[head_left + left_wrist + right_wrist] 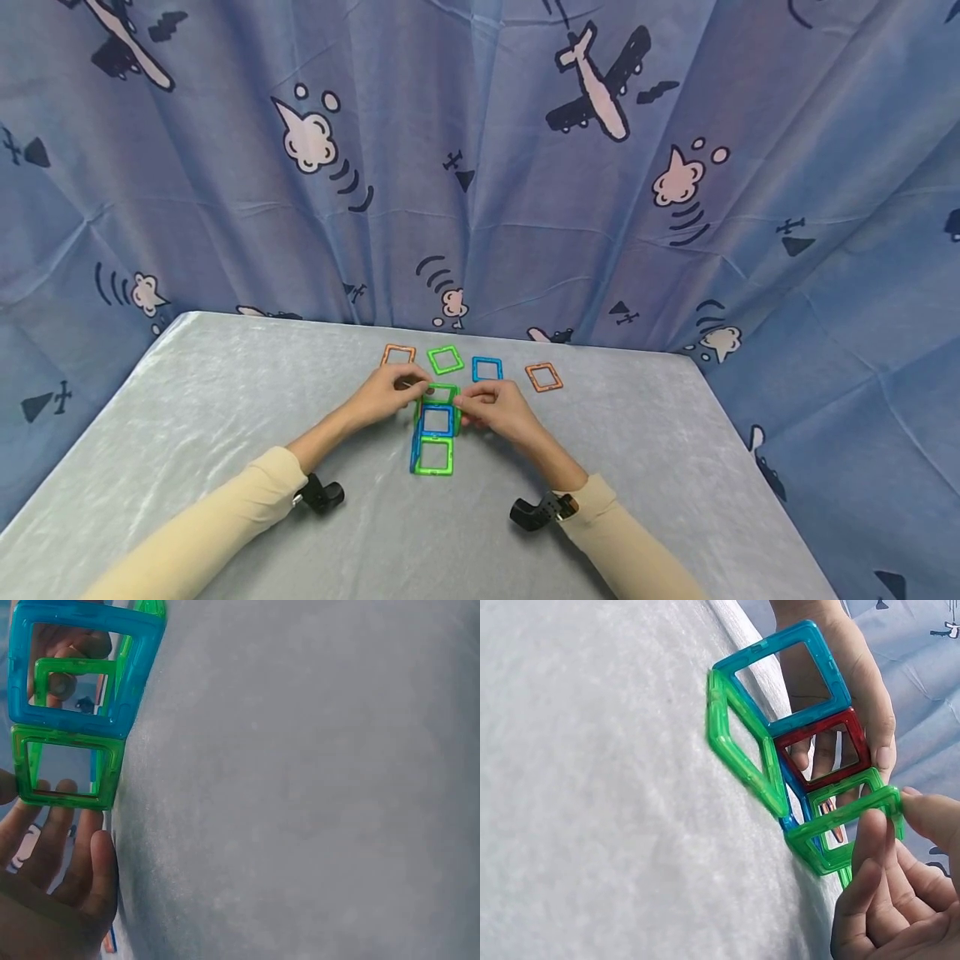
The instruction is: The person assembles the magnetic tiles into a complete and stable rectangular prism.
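Square magnetic tiles with open middles form a small joined structure in front of me. In the head view a blue tile (pixel 453 422) lies between green ones, the nearest a green tile (pixel 435 473). From the right wrist, a blue tile (pixel 829 667), a red tile (pixel 863 739) and a green tile stand in a row, with another green tile (pixel 718 720) lower beside them. My left hand (pixel 386 393) pinches the far left corner of the structure, its other fingers behind the tiles. My right hand (pixel 501 408) pinches a green tile (pixel 847 813) between thumb and index finger at the right side.
Loose tiles lie behind the structure: an orange tile (pixel 401 346), a green tile (pixel 450 370), a blue tile (pixel 487 360) and another orange tile (pixel 548 388). A pale cloth covers the table (pixel 637 467). A blue patterned curtain (pixel 420 167) hangs along its back edge.
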Action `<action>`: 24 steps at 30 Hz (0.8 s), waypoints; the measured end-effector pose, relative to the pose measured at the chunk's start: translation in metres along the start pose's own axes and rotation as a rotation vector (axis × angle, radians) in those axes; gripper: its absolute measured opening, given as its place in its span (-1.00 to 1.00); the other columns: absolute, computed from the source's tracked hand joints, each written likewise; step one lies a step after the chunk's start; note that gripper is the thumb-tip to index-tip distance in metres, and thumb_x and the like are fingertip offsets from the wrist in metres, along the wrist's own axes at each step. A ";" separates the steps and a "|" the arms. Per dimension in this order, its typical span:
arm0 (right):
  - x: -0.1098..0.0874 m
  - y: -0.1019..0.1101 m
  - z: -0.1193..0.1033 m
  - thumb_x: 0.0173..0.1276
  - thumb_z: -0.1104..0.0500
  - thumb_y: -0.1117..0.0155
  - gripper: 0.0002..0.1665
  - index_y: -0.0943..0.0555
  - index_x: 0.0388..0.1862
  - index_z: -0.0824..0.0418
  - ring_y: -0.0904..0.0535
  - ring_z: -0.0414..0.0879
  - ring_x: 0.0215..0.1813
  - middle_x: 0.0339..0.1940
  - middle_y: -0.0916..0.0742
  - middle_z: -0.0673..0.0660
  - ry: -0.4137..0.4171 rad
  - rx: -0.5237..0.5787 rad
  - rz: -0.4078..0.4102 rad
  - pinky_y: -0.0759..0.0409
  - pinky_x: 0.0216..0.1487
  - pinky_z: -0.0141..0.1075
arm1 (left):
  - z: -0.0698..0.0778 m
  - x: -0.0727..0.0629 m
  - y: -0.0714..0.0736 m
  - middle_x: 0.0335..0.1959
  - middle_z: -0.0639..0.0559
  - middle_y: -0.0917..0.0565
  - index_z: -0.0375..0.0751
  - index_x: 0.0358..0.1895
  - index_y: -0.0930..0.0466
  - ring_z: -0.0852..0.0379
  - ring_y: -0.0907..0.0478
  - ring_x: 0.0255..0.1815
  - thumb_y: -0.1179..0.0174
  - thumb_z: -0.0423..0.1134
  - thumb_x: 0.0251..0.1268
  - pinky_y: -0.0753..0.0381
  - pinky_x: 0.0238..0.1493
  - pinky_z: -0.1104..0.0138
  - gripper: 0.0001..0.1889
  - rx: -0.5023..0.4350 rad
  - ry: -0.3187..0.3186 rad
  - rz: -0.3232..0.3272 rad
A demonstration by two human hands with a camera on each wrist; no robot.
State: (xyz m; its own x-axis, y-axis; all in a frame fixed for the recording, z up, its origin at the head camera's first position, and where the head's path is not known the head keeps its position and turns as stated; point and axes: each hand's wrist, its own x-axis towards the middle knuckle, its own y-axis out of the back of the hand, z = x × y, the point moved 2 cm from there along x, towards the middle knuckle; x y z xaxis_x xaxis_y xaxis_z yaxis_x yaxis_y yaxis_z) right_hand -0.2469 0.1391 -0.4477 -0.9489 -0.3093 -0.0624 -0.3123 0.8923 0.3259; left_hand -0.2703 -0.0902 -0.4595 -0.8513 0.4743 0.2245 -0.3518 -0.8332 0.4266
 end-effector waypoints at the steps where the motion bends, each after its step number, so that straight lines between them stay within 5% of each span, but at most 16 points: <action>1: 0.000 0.000 0.000 0.44 0.16 -0.39 -0.75 -0.73 -0.13 0.37 -0.72 0.08 -0.34 -0.43 -0.78 0.19 -0.002 0.002 -0.002 -0.58 -0.40 -0.31 | -0.001 0.000 0.000 -0.15 -0.13 -0.74 -0.32 -0.03 -0.71 -0.01 -0.69 -0.16 -0.17 -0.32 0.54 -0.67 -0.24 0.22 -0.83 -0.003 0.003 -0.002; 13: -0.001 0.001 0.000 0.47 0.21 -0.35 -0.72 -0.70 -0.05 0.45 -0.70 0.26 -0.26 -0.37 -0.77 0.31 0.001 0.032 -0.042 -0.63 -0.32 -0.17 | -0.005 0.000 0.000 -0.15 -0.13 -0.75 -0.32 -0.03 -0.71 -0.02 -0.69 -0.17 -0.17 -0.31 0.53 -0.67 -0.25 0.20 -0.82 -0.019 0.006 -0.004; 18: 0.000 0.003 0.005 0.45 0.15 -0.39 -0.70 -0.71 -0.05 0.41 -0.70 0.00 -0.32 -0.39 -0.78 0.21 0.000 0.053 -0.048 -0.60 -0.35 -0.30 | -0.006 0.001 0.001 -0.13 -0.12 -0.74 -0.32 -0.03 -0.71 -0.05 -0.69 -0.13 -0.18 -0.30 0.54 -0.67 -0.19 0.19 -0.82 -0.021 -0.003 -0.006; 24: -0.001 0.011 0.006 0.46 0.18 -0.37 -0.70 -0.68 0.00 0.40 -0.71 -0.04 -0.32 -0.30 -0.77 0.30 0.001 0.105 -0.055 -0.65 -0.30 -0.29 | -0.008 0.000 0.000 -0.11 -0.12 -0.73 -0.33 -0.01 -0.71 -0.05 -0.68 -0.10 -0.19 -0.31 0.53 -0.66 -0.13 0.20 -0.82 -0.005 -0.003 0.003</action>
State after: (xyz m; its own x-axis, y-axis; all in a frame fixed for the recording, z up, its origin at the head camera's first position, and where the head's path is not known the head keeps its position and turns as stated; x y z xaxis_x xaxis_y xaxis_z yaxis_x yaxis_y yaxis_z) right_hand -0.2496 0.1508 -0.4497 -0.9302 -0.3589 -0.0767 -0.3669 0.9036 0.2212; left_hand -0.2738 -0.0923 -0.4664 -0.8514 0.4723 0.2283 -0.3509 -0.8362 0.4214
